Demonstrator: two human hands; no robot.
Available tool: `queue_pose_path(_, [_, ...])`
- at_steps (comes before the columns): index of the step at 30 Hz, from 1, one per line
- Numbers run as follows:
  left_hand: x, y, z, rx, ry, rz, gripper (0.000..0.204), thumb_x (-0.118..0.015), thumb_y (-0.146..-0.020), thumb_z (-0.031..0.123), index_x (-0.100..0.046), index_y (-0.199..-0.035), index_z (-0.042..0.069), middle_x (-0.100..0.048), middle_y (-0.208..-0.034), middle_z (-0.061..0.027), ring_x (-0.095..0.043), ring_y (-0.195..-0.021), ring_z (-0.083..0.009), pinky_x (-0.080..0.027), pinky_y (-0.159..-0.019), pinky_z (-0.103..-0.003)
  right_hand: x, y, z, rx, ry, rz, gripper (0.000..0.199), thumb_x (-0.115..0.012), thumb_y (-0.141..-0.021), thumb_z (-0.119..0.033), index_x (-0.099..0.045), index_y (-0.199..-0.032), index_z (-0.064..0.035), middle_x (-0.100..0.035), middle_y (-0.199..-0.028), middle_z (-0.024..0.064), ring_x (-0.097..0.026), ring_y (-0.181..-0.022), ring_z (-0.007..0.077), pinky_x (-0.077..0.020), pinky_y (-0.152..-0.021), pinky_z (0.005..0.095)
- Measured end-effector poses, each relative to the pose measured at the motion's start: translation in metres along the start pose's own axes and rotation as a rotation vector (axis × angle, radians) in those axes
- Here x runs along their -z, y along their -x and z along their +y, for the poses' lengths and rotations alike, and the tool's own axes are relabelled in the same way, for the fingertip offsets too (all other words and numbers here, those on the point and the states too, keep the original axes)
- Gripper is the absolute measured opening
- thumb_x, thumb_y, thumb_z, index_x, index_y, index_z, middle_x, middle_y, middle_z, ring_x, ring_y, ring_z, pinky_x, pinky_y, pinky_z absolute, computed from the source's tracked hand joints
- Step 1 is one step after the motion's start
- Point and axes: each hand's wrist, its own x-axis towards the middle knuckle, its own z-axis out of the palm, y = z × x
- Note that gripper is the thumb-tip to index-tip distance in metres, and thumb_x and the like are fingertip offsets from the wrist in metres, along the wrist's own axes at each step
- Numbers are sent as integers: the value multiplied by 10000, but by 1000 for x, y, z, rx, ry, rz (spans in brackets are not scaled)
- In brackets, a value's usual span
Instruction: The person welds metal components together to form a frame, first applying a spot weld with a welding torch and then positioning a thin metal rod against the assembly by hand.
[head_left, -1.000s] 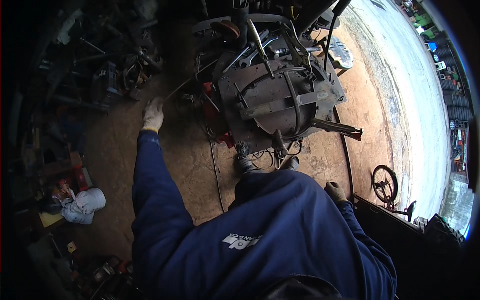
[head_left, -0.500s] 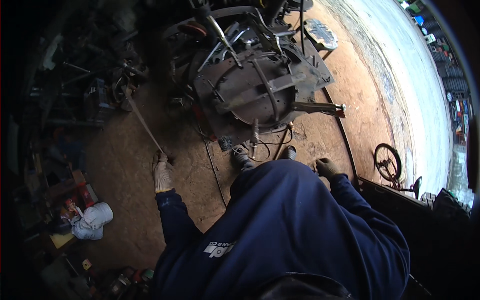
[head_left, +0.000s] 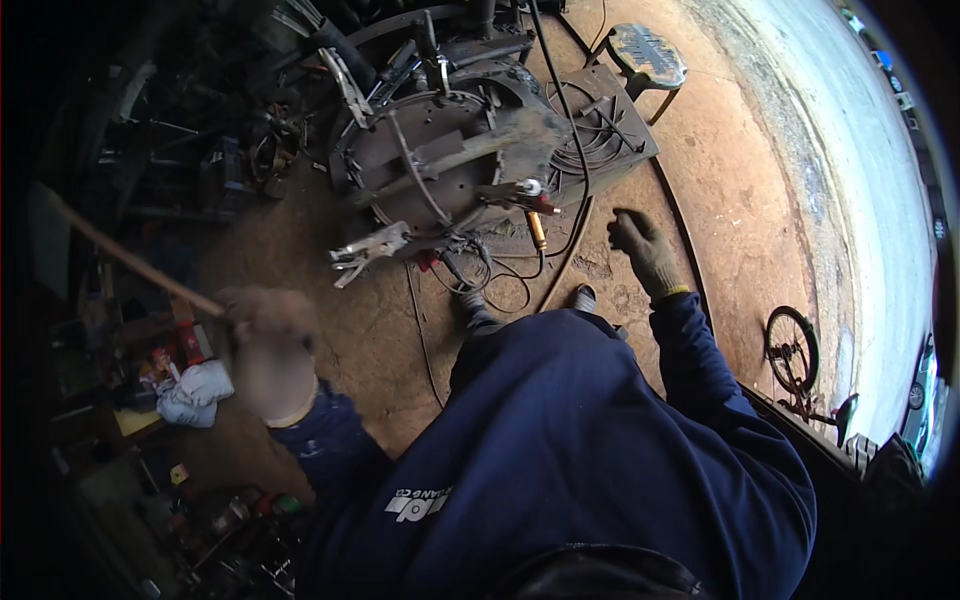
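My gloved left hand point(head_left: 270, 345), raised and smeared by motion, is closed round one end of a long thin stick point(head_left: 140, 262). The stick slants up to the left; its far end fades into the dark rim, and its material is unclear. Farther right, my gloved right hand point(head_left: 645, 250) is held out over the floor with fingers apart and nothing visible in it. Ahead of me stands a dark metal work table with a round steel piece point(head_left: 420, 165) on it. A metal clamp point(head_left: 370, 252) sticks out at its near edge, beside a tool with a yellow-orange handle point(head_left: 537, 230).
A stool point(head_left: 648, 55) stands beyond the table at the right. Black cables point(head_left: 585, 190) hang and trail across the floor near my feet. A bicycle wheel point(head_left: 790, 348) is at my right. White sacks point(head_left: 198, 390) and cluttered tools lie at the left.
My left hand has swung left and up with the stick. My right hand has reached forward, its fingers loosening from a closed shape. The table now sits farther left in view.
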Motion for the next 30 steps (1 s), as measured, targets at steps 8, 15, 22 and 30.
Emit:
queue_pose_path(8, [-176, -7, -160, 434, -218, -250, 109, -582, -1031, 106, -601, -1102, 25, -707, -946, -101, -693, -810, -160, -589, -700, -305, -3, 26, -149, 457, -216, -512, 458, -549, -1075, -315, -547, -1402, 6, -680, -1223, 101, -642, -1084, 171, -518, -968, 329])
queue_pose_path(15, [-176, -21, -227, 499, -997, -526, 161, -611, -994, 123, -663, -1080, -3, -716, -951, -123, -721, -871, -250, -580, -795, -369, 3, 15, -122, 187, 4, -337, 355, -588, -1057, -297, -668, -1286, -37, -712, -1007, 41, -650, -918, 99, -539, -833, 276])
queue_pose_path(22, [-131, -24, -232, 428, -1039, -474, 257, -650, -977, 237, -683, -1115, 22, -719, -965, -145, -716, -915, -294, -546, -802, -404, 36, -20, -85, 32, 360, -184, 406, -599, -1046, -324, -657, -1315, -26, -672, -896, 17, -597, -746, 103, -515, -702, 276])
queue_pose_path(30, [-75, -5, -275, 676, -1199, -392, 297, -641, -987, 299, -682, -1157, 59, -712, -966, -144, -693, -925, -325, -542, -822, -434, 55, -63, -90, -7, 441, -189, 372, -622, -1032, -263, -672, -1319, -31, -628, -868, -18, -573, -732, 86, -492, -673, 268])
